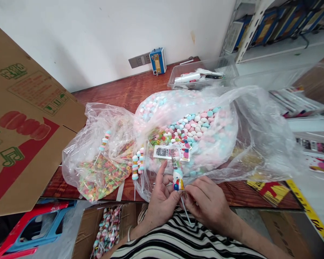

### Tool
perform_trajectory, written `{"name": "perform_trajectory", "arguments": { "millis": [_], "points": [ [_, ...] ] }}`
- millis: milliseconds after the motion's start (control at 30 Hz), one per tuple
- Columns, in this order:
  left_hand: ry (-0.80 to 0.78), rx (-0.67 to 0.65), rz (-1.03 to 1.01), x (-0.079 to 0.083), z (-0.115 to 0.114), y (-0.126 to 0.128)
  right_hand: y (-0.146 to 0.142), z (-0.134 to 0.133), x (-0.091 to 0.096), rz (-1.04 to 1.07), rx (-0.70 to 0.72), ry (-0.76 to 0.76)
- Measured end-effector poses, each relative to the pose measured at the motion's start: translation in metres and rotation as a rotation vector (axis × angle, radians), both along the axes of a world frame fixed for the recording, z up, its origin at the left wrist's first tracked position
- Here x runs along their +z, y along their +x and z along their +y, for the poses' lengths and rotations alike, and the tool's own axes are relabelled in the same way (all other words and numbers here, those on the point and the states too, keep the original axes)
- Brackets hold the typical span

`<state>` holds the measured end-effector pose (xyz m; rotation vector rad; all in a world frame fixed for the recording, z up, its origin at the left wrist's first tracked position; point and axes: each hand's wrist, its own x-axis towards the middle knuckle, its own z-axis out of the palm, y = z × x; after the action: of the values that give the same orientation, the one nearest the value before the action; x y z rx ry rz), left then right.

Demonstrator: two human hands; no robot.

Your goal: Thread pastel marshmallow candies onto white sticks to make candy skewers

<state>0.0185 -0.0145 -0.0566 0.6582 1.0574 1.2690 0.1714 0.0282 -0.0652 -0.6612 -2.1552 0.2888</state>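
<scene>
At the table's front edge, my left hand (163,203) grips a wrapped candy lollipop (178,179), its thin white stick pointing down toward my lap. The wrapper is clear with a coloured print. My right hand (209,198) is closed at the wrapper's lower end beside the stick; its fingertips partly hide what they pinch. Just beyond lie printed wrappers (164,152) on a clear bag of pastel candies (197,126). Left of my hands, several candy skewers (135,167) in pink, white and blue lie near the edge. One more skewer (104,141) rests on a bag of ring candies (105,180).
A large cardboard box (24,118) stands at the left. Below the table, an open carton (88,230) holds many wrapped lollipops. A clear plastic tray (175,77) with white tubes sits at the back, near a small blue device (158,61). Shelving (270,54) is at the right.
</scene>
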Motion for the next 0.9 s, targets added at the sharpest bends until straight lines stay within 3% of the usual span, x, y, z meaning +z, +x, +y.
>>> {"name": "perform_trajectory", "arguments": {
  "millis": [100,167,267,400,633,767,900],
  "points": [
    [-0.022,-0.007,0.015,-0.001,-0.002,-0.003,0.000,0.000,-0.001,0.007,0.027,-0.021],
    [-0.011,-0.092,-0.051,0.001,-0.001,-0.008,0.001,-0.001,-0.001,0.057,0.033,-0.071],
    [-0.024,-0.197,-0.339,0.008,0.007,-0.016,-0.002,-0.002,0.000,0.162,0.039,-0.224],
    [-0.099,-0.111,-0.613,0.017,0.029,-0.014,-0.010,-0.001,0.004,0.229,0.125,-0.433],
    [-0.107,0.295,-0.473,0.023,0.068,-0.002,-0.016,0.008,0.011,0.238,0.021,-0.879],
    [-0.112,0.293,-0.447,0.023,0.071,-0.001,-0.017,0.008,0.006,0.249,0.041,-1.019],
    [-0.069,0.145,-0.444,0.021,0.061,0.004,-0.025,0.014,0.003,0.470,0.008,-1.228]
  ]
}}
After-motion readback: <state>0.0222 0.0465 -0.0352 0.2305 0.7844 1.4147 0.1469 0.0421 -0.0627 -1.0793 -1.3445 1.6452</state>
